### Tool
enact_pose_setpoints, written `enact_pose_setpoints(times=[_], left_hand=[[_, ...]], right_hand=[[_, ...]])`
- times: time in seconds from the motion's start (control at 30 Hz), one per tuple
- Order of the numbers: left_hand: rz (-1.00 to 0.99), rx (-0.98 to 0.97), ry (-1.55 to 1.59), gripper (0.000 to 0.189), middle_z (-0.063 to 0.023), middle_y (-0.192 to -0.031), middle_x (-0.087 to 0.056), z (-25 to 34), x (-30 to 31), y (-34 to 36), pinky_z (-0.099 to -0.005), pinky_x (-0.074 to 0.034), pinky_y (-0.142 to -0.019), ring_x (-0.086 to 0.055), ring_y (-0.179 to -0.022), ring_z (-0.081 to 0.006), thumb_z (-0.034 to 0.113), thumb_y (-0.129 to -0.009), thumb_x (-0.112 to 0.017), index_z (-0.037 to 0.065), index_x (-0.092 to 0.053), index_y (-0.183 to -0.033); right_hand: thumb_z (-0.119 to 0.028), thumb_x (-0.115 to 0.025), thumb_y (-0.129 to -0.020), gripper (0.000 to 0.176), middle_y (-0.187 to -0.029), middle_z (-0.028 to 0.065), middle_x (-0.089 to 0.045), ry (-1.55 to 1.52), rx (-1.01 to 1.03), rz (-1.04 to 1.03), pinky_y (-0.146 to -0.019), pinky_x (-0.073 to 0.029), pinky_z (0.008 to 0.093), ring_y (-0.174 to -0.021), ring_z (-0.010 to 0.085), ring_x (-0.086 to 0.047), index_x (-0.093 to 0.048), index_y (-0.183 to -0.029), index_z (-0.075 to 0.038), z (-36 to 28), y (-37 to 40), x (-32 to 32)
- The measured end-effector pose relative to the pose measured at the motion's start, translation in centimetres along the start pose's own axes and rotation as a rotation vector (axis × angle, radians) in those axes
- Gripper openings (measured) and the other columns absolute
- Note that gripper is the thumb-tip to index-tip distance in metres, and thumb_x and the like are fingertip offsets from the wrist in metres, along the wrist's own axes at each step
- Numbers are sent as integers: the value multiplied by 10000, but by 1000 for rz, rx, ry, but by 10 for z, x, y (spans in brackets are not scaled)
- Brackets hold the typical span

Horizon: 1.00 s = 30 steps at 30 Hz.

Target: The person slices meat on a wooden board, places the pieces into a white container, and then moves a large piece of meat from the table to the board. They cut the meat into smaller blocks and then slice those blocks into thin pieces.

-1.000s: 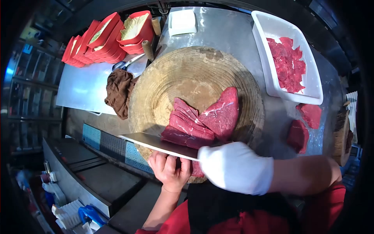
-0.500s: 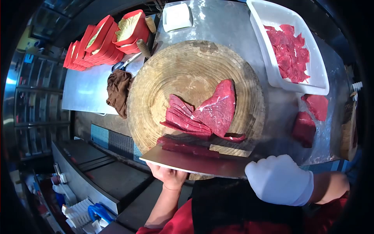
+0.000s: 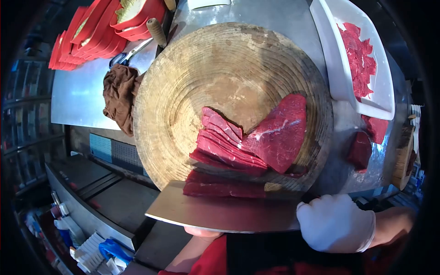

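Head view: the handle of the cleaver (image 3: 220, 217) is being grasped by the clenched fingers of the gloved right hand (image 3: 337, 223). The left hand (image 3: 204, 232) is being mostly covered by the blade (the state of its fingers cannot be told). The sliced meat (image 3: 224, 143) and the adjoining meat piece (image 3: 280, 130) are being supported by the round chopping block (image 3: 229, 59).

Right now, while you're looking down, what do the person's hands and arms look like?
The right hand wears a plain white glove that ends at the wrist, with no markings that I can see. The left hand has no glove on the part that shows; its fingers are hidden. Further up the left arm is a red sleeve.
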<state>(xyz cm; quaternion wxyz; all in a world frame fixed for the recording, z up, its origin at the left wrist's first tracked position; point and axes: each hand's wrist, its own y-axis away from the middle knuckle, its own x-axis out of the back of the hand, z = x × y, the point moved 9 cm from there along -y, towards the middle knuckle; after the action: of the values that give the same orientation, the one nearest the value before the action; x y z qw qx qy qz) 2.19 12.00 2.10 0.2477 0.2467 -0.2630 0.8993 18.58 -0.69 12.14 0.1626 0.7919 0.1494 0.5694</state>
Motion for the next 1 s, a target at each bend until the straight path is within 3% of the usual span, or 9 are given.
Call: enact_pose_setpoints(times=[0.1, 0.13, 0.17, 0.3, 0.37, 0.47, 0.67, 0.73, 1.0], left_hand=[[109, -194, -135, 332, -159, -1055, -660, 18, -3, -16, -533, -460, -885, -615, -980, -405, 308, -765, -742, 119, -698, -1035], [143, -266, -183, 333, -159, -1060, -658, 29, 0, -18, -534, -461, -884, -616, -980, -402, 298, -754, -751, 125, -699, -1035], [181, -341, -228, 336, -159, -1064, -657, 44, 4, -17, -534, -462, -884, -617, -981, -399, 288, -742, -759, 132, -701, -1034], [-91, -285, -322, 395, -169, -1137, -642, 51, 0, -34, -495, -435, -890, -594, -973, -377, 259, -787, -748, 79, -658, -1127], [22, -296, -270, 352, -156, -1101, -643, 57, 2, -33, -478, -437, -851, -593, -950, -365, 164, -743, -768, 75, -651, -1063], [115, -304, -226, 272, -100, -924, -607, 60, 4, -34, -414, -463, -789, -573, -857, -323, -7, -678, -743, 76, -623, -907], [131, -269, -295, 293, -110, -994, -627, 56, 6, -28, -465, -470, -833, -585, -934, -361, 37, -675, -750, 82, -627, -937], [80, -333, -242, 286, -110, -1052, -642, 43, 4, -16, -518, -448, -891, -584, -977, -404, 153, -722, -760, 128, -647, -983], [21, -172, -130, 282, -110, -1040, -647, 32, 4, -14, -445, -471, -845, -599, -955, -348, 203, -727, -779, 120, -664, -971]], right_hand=[[-141, -597, -789, 108, -539, 31, -546, -186, 10, 6, -382, -474, 339, -478, 164, -621, -538, -729, -74, 0, -36, 3], [-233, -632, -813, 189, -587, 56, -524, -256, -39, -15, -405, -458, 387, -524, 205, -613, -537, -765, -77, -3, -47, -10], [-203, -620, -812, 161, -590, 66, -526, -277, 5, 159, -430, -482, 374, -530, 206, -622, -542, -758, -73, -14, -61, -2], [-145, -598, -776, 127, -636, 56, -519, -228, 152, 416, -449, -481, 323, -527, 189, -589, -542, -737, -38, -39, -84, 24], [-135, -597, -797, 135, -624, 70, -532, -244, 204, 487, -430, -475, 343, -512, 202, -596, -541, -749, -22, -38, -65, 24], [-105, -603, -801, 112, -579, 110, -608, -199, -82, 149, -454, -497, 402, -499, 287, -643, -583, -825, 2, -1, -29, -4], [-113, -601, -793, 99, -559, 68, -543, -179, -36, 291, -458, -497, 363, -522, 247, -633, -530, -806, -45, 1, 18, 5], [-131, -608, -788, 98, -547, 46, -528, -114, -1, 381, -425, -474, 350, -489, 205, -613, -532, -759, -78, -9, 33, 14], [-196, -630, -730, 167, -504, -14, -475, 148, -28, 170, -365, -397, 277, -444, 123, -560, -508, -640, -127, -5, 36, 4]])
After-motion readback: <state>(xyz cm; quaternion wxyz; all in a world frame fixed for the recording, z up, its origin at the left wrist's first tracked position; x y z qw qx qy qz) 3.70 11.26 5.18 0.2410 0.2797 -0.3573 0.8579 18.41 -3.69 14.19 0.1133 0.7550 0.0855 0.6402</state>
